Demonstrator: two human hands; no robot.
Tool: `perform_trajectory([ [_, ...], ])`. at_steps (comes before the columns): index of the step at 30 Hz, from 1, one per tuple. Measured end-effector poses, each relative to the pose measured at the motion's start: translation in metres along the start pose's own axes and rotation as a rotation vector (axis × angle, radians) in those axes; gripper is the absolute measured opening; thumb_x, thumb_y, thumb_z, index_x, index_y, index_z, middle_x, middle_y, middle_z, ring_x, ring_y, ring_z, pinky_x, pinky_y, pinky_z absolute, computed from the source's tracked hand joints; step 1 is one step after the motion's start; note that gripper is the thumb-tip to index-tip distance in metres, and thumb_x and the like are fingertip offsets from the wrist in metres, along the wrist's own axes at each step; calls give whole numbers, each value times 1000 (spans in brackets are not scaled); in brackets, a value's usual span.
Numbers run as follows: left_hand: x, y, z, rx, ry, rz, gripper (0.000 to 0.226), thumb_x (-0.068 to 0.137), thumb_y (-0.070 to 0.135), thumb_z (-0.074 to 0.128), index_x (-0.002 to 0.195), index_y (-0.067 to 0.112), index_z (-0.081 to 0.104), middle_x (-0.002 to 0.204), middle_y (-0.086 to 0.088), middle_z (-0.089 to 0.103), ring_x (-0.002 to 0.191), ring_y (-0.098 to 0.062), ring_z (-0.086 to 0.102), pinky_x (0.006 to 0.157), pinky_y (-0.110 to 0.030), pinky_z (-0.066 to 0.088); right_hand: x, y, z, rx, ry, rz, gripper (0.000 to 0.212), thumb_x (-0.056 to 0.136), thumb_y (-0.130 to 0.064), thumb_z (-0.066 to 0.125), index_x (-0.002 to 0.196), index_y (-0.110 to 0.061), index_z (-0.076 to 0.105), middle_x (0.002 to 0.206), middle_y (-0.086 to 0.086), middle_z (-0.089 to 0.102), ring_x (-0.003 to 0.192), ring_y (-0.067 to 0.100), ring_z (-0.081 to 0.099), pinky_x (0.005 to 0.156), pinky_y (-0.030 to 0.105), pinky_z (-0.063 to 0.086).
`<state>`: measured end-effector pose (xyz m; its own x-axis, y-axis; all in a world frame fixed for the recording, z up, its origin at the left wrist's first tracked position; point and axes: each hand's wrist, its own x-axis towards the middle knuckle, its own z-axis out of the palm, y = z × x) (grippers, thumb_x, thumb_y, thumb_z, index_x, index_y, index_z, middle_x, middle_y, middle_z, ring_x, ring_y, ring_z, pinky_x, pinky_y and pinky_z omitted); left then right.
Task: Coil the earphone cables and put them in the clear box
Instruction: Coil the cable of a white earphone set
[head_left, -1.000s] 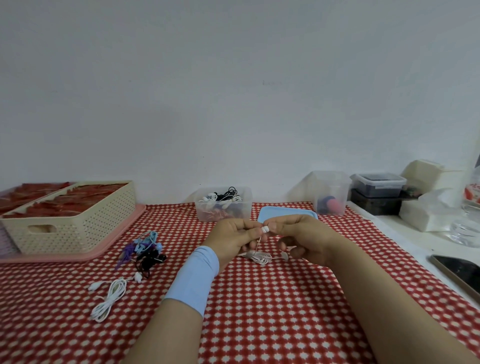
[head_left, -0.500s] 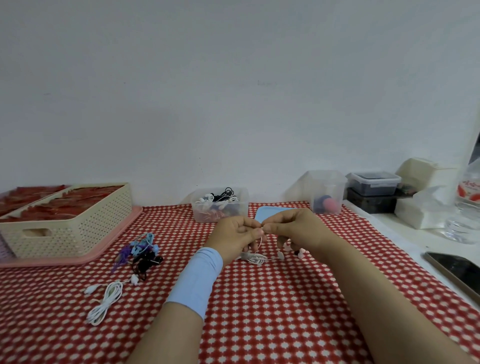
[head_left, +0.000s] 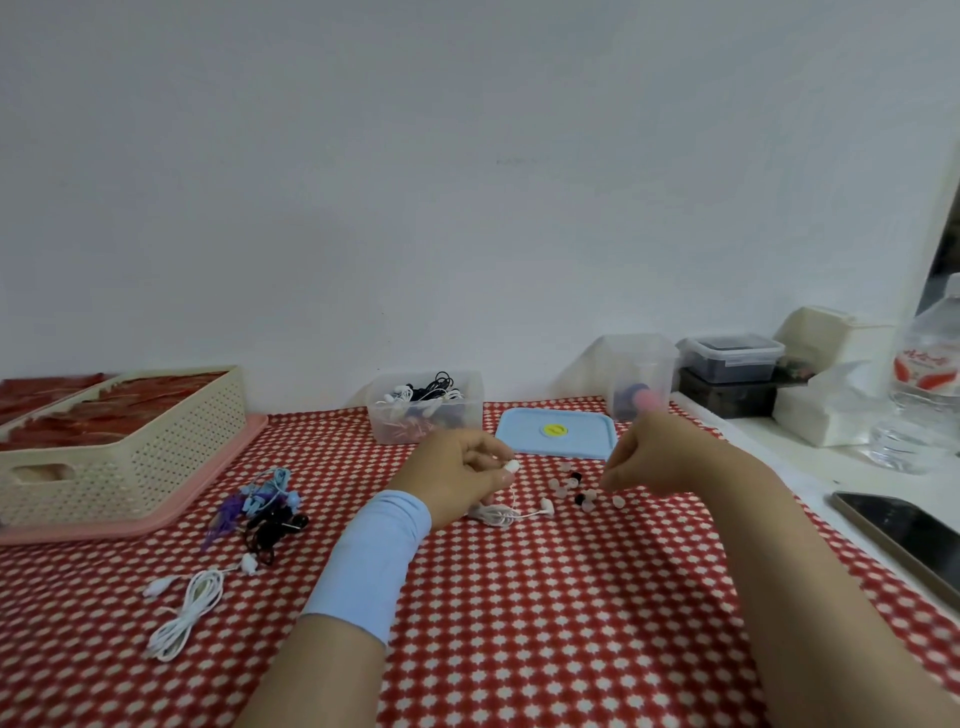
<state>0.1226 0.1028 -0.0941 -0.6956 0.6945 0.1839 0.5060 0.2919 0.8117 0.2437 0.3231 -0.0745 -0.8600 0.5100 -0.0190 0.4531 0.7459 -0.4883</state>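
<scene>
On the red-and-white checked tabletop (head_left: 519, 623), a loosely coiled white earphone cable (head_left: 192, 610) lay at eight o'clock from the left hand (head_left: 457, 480), with a tangle of blue, purple and black earphones (head_left: 260, 512) beyond it. The left fingers pinched the bud end of a thin white earphone cable (head_left: 498, 514), and its bundle on the cloth was partly hidden under the palm. At three o'clock the right hand (head_left: 649, 462) had its fingers curled inward; whether they gripped anything could not be told. At twelve o'clock stood the clear plastic box (head_left: 425, 415), its contents blurred.
</scene>
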Motion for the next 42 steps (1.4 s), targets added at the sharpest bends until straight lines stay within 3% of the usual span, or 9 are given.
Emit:
perform_trajectory([
  [4, -5, 8, 1, 64, -66, 58, 28, 86, 12, 72, 109, 28, 71, 89, 4, 72, 65, -7, 69, 63, -18, 55, 0, 0, 3, -73, -158, 71, 11, 74, -28, 88, 81, -23, 81, 83, -5, 77, 76, 14, 74, 76, 30, 62],
  [9, -9, 16, 2, 126, -131, 45, 18, 78, 19, 82, 95, 22, 77, 83, 4, 75, 70, -9, 72, 74, -22, 59, 5, 0, 7, -77, -80, 66, 5, 80, -19, 79, 83, -22, 81, 86, -3, 77, 77, 13, 73, 77, 31, 63],
  [14, -9, 20, 8, 231, -251, 54, 19, 75, 27, 84, 93, 22, 80, 74, 11, 74, 63, 6, 64, 67, -11, 50, 7, -4, 15, -108, -44, 31, 14, 84, -20, 67, 87, -18, 80, 89, 2, 76, 77, 16, 72, 78, 34, 62],
  [18, -10, 23, 14, 344, -311, 65, 25, 77, 42, 79, 101, 33, 78, 98, 20, 72, 90, 6, 62, 81, -13, 46, 1, -17, 13, 148, 107, -75, 26, 91, -10, 59, 93, -26, 80, 80, -10, 67, 63, 12, 63, 71, 30, 60],
  [23, -5, 24, 16, 384, -46, 105, 16, 88, 40, 66, 98, 32, 76, 103, 15, 72, 96, -5, 62, 90, -28, 50, -4, -33, 23, 457, 108, -123, 15, 89, -9, 66, 88, -17, 79, 72, -11, 69, 42, 4, 56, 42, 13, 40],
  [30, 4, 15, 33, 586, -160, 100, 33, 83, 46, 71, 113, 34, 73, 108, 13, 71, 97, -8, 62, 86, -26, 50, -1, -31, 28, 763, 131, -63, 16, 86, -7, 70, 91, -19, 80, 89, -2, 76, 52, 17, 54, 41, 21, 35],
  [34, 9, 13, 34, 650, -102, 80, 25, 82, 49, 70, 104, 36, 74, 101, 16, 72, 93, -6, 62, 84, -30, 53, -1, -31, 28, 858, 34, -35, 10, 88, -14, 74, 98, -16, 78, 91, -2, 79, 55, 11, 54, 42, 20, 36],
  [39, 11, -1, 29, 152, 95, 14, 9, 88, 30, 67, 92, 27, 74, 89, 12, 74, 86, -5, 67, 87, -31, 54, 2, -33, 29, 959, -46, -12, 14, 87, -13, 76, 101, -11, 77, 90, 0, 79, 53, 12, 51, 40, 19, 31],
  [42, 7, -3, 23, -216, 150, 2, 14, 94, 19, 62, 106, 19, 70, 84, 8, 75, 84, -5, 70, 78, -16, 53, 2, -35, 30, 1096, -128, -18, 11, 88, -14, 74, 98, -14, 78, 91, 1, 77, 53, 11, 48, 41, 19, 25],
])
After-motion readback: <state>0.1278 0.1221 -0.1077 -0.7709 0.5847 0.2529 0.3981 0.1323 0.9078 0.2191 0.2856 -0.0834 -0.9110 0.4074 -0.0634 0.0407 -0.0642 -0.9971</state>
